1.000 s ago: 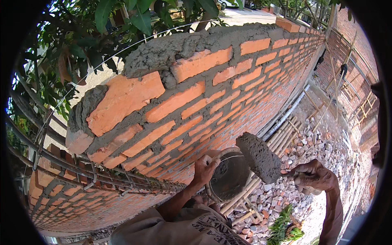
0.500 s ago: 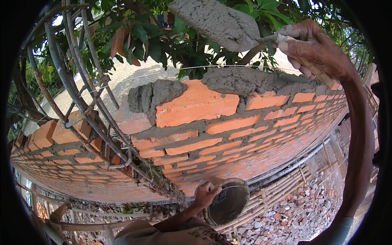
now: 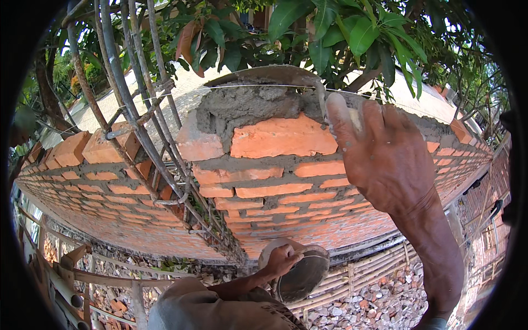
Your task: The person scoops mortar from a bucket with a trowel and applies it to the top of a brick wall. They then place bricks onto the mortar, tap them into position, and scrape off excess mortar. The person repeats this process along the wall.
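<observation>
My right hand (image 3: 385, 148) is closed around the handle of a trowel (image 3: 275, 73). The trowel's blade lies tilted over wet grey mortar (image 3: 245, 107) on top of the brick wall (image 3: 275, 190), touching it along the far side. Just under the mortar sits an orange brick (image 3: 283, 137) in the upper course. A thin white string (image 3: 363, 94) runs along the wall top, passing across the blade. Lower down, my left hand (image 3: 283, 259) grips the rim or handle of a bucket (image 3: 319, 267), which is tilted and has grey mortar smeared inside.
Upright steel rods (image 3: 129, 104) stand in the gap between two wall sections. Loose bricks (image 3: 71, 148) top the left wall (image 3: 93, 190). Leafy branches (image 3: 330, 33) hang behind the wall. Bamboo poles (image 3: 363, 275) and broken rubble (image 3: 379, 297) lie below.
My right hand has moved down and left, bringing the mortar-loaded trowel from the air onto the wall top. More mortar now covers the brick. My left hand stays at the bucket.
</observation>
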Motion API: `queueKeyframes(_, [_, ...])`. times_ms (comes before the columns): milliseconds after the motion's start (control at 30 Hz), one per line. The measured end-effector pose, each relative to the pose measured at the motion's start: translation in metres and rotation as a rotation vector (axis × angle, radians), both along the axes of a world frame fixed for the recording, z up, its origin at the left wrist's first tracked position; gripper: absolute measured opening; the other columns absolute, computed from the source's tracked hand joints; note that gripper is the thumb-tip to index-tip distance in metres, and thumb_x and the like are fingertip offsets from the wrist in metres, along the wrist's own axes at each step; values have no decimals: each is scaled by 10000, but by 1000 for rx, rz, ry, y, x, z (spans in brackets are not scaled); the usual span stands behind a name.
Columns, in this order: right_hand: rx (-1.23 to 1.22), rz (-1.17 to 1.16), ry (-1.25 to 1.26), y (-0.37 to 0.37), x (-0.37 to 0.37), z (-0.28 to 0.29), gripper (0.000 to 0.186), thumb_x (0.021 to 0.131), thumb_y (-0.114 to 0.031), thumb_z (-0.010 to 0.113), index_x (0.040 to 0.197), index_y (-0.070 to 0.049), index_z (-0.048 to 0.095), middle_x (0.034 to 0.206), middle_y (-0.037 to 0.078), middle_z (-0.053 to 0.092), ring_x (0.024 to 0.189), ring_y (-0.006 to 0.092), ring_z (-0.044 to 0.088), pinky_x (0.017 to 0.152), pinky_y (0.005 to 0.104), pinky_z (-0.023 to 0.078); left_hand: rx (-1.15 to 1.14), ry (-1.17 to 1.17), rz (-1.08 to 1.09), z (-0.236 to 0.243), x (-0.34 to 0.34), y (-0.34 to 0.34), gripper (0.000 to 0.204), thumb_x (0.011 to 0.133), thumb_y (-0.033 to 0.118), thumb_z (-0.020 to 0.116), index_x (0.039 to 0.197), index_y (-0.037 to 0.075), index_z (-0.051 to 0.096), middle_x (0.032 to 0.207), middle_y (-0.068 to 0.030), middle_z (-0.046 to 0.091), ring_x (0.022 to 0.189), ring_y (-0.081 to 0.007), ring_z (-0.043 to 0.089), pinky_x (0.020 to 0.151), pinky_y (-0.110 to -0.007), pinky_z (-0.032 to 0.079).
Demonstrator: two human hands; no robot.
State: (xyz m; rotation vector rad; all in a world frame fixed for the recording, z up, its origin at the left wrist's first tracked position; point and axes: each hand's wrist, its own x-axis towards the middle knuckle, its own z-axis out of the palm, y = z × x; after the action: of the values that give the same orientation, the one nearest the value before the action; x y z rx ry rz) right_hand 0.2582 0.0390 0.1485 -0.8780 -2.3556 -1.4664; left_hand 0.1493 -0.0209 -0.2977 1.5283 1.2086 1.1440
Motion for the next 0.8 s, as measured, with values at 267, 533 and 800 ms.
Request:
queueKeyframes(267, [-52,143,363,-1,25,27,376,909,-233,651,1232,-43,623,785,117,581,667,262,613,598,398,491,0,-17,-61,-4,13,3,481,877,414,708,659,46,489,542,-82,457,490,-202,449,492,-421,339])
queueKeyframes(533, [-222,103,212,-3,11,43,420,887,-278,657,1241,-56,616,826,116,597,635,254,611,577,408,499,43,160,-22,0,8,-2,450,866,403,715,684,35,530,555,-91,470,516,-227,484,508,-420,361])
queueKeyframes(800, [-118,38,113,-6,9,37,374,869,-185,693,1201,-23,634,806,100,590,668,209,624,578,373,495,-5,36,-10,5,-1,-13,449,843,396,736,685,29,530,563,-124,501,512,-280,504,514,-440,377])
